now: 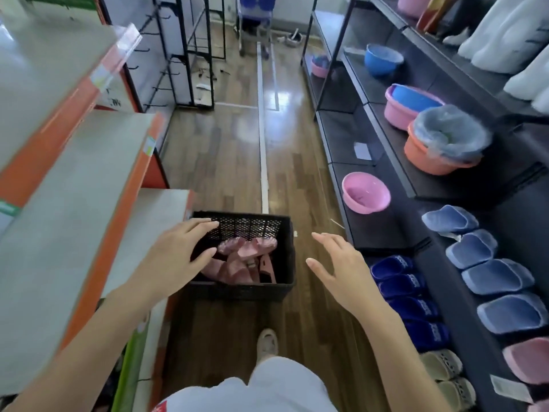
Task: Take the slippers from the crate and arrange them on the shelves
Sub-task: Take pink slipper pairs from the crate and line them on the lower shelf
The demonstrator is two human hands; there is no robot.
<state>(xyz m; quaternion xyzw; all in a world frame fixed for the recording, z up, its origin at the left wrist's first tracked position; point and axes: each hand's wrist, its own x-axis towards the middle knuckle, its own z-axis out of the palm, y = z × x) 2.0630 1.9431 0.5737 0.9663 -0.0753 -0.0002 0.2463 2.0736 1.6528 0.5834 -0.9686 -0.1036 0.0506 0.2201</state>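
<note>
My left hand point(175, 254) is spread above the near-left corner of the crate point(246, 227), fingers loose and slightly bent, holding nothing. I can't tell whether the fingertips touch the rim. My right hand point(341, 269) hangs in the air just to the right of the crate, over the floor point(225, 162), with the fingers fanned out and empty too.

The crate is a black plastic box with diamond-mesh walls, sitting on glossy wood-plank flooring. Inside it lie the pink slippers point(243, 260) in a jumbled heap. They look smooth and rubbery, with rounded toes pointing different ways.

On my right is the dark shelf unit point(395, 227), made of flat matte boards. On one board, puffy grey-blue slippers point(499, 276) with thick rounded uppers stand in a row, with a pink slipper point(531, 359) next in line nearer to me. On the board below are dark blue slippers point(398, 281), and nearer me beige slippers point(442, 367) with holes punched in the tops. Further along sits a round pink plastic basin point(365, 196), and above it an orange basin point(436, 156) lined with a crinkled clear bag.

On my left are pale grey shelves point(74, 179) with orange front edges.
</note>
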